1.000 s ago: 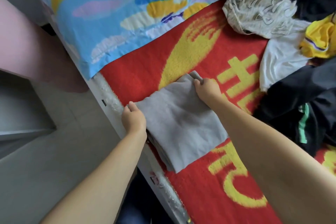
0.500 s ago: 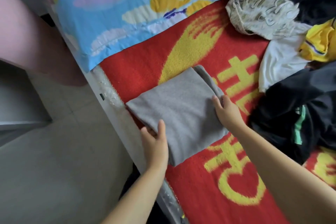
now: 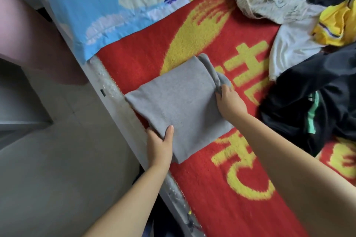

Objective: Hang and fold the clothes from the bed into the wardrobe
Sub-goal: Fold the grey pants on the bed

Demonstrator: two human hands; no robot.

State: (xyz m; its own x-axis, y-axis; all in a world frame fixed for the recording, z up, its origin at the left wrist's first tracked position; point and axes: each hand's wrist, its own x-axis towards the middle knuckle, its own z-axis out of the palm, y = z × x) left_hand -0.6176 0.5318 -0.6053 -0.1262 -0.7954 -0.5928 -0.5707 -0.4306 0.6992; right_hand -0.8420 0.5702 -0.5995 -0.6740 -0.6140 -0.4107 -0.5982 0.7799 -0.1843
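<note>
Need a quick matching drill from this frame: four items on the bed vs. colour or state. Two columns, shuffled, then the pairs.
1. folded garment
2. blanket
3. pillow
4. crumpled top

A. yellow, in the pile at the upper right
B. grey, gripped by both hands
C. red with yellow characters
D. blue with a coloured print

Pairs: 1-B, 2-C, 3-D, 4-A

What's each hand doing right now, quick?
Left hand: grips the near edge of the folded grey garment, thumb on top.
Right hand: pinches its far side.
</note>
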